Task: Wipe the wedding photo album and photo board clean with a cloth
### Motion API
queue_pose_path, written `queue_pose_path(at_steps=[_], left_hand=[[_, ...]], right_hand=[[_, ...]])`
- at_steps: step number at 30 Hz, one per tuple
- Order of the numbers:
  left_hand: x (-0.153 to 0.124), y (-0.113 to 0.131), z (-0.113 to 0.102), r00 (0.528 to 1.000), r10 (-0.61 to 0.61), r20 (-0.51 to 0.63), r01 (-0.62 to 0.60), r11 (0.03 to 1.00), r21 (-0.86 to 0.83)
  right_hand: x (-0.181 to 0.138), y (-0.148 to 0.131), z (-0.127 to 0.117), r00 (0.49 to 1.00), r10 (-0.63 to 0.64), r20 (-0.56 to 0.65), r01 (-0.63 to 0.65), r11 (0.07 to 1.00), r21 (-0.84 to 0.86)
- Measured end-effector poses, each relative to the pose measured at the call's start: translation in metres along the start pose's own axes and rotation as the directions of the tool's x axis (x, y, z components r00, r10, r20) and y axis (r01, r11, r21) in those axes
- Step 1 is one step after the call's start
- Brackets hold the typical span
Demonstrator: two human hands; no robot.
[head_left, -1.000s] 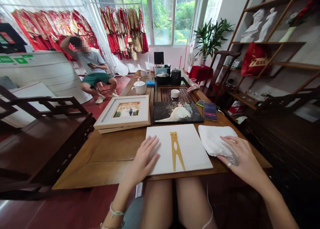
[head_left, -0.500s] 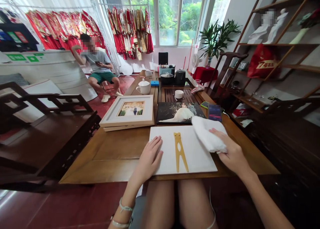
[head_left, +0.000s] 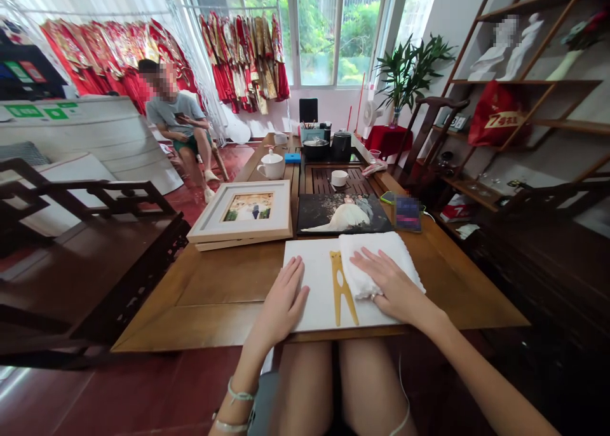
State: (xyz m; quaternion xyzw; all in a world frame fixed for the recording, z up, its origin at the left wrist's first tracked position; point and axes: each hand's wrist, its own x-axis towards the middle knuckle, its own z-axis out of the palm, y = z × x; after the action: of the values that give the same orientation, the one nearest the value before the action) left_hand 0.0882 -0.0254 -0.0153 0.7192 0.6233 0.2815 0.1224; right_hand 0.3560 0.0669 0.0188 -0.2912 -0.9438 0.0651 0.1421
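A white board (head_left: 309, 312) lies flat at the table's near edge. On its middle is a flat yellow, clip-shaped figure (head_left: 339, 290) with two long legs and a small animal-like head. My left hand (head_left: 284, 299) rests flat on the board's left side, fingers together and stretched out. A folded white cloth (head_left: 403, 258) covers the right part of the board and touches the yellow figure's edge. My right hand (head_left: 388, 286) lies on the cloth with its fingers spread, pressing it flat. The board beneath the cloth is hidden.
Beyond the board lie a dark wedding picture (head_left: 314, 210) and stacked light-wood frames (head_left: 200, 232). A phone (head_left: 408, 213) lies right of the picture. A white lidded cup (head_left: 271, 166), a small white bowl (head_left: 339, 178) and a black kettle (head_left: 341, 147) stand farther back. A person (head_left: 176, 118) sits at the left.
My right hand has brought the cloth left and down, laying it flat on the board; its fingers have spread out. My left hand stays in place. The seated person has lowered an arm.
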Motion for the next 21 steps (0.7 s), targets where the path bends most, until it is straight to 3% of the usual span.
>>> queue_pose_path(at_steps=[5, 9, 15, 21], left_hand=[[0.0, 0.0, 0.002, 1.0, -0.009, 0.005, 0.009, 1.0, 0.02], [0.0, -0.001, 0.002, 1.0, 0.012, 0.007, -0.012, 1.0, 0.028], [0.0, -0.003, 0.001, 0.999, 0.03, 0.015, -0.03, 0.999, 0.026], [0.0, -0.004, 0.002, 0.999, 0.038, 0.006, -0.038, 0.999, 0.019]], right_hand=[[-0.047, -0.032, 0.0, 0.992, -0.116, -0.046, 0.114, 0.992, -0.052], [-0.061, -0.035, 0.002, 0.989, -0.136, -0.058, 0.135, 0.991, -0.02], [-0.007, 0.002, 0.005, 0.997, 0.071, -0.037, -0.063, 0.983, 0.174], [0.046, 0.03, -0.004, 0.983, 0.177, -0.052, -0.157, 0.951, 0.266]])
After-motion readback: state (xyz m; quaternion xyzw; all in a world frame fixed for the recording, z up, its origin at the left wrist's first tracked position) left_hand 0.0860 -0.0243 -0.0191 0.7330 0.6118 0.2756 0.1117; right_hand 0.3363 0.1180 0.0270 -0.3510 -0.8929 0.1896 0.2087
